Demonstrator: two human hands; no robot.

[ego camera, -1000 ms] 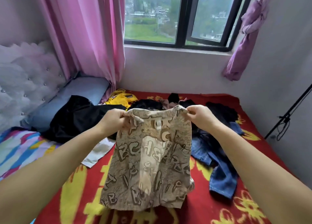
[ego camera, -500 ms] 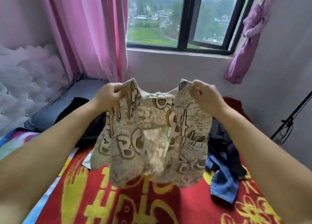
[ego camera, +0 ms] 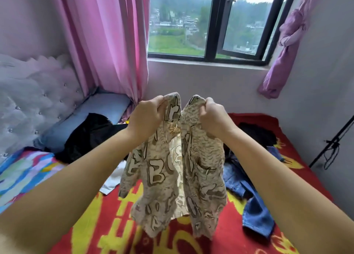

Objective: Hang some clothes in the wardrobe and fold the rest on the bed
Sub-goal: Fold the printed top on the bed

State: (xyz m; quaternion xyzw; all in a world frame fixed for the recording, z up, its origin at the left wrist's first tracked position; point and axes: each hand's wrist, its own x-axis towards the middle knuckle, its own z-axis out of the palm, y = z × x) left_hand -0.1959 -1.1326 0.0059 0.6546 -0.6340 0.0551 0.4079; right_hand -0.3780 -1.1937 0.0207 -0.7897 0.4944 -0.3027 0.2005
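A beige shirt printed with brown letters (ego camera: 172, 173) hangs in the air above the bed. My left hand (ego camera: 147, 117) grips its top left corner and my right hand (ego camera: 212, 117) grips its top right corner, the two hands close together. The shirt folds lengthwise down its middle and its hem hangs over the red and yellow blanket (ego camera: 118, 225). Behind it lie a black garment (ego camera: 90, 137), blue jeans (ego camera: 252, 206), a white garment (ego camera: 115, 179) and a dark garment (ego camera: 258, 135).
A blue-grey pillow (ego camera: 86, 116) lies against the white tufted headboard (ego camera: 32, 104). Pink curtains (ego camera: 107, 43) hang left of the window (ego camera: 210, 22); a purple curtain (ego camera: 283, 43) is knotted at right. A black stand (ego camera: 333, 140) leans by the right wall. A striped sheet (ego camera: 21, 175) covers the left.
I lifted the shirt off the bed and then brought my hands together, so the shirt went from spread wide to folded down its middle.
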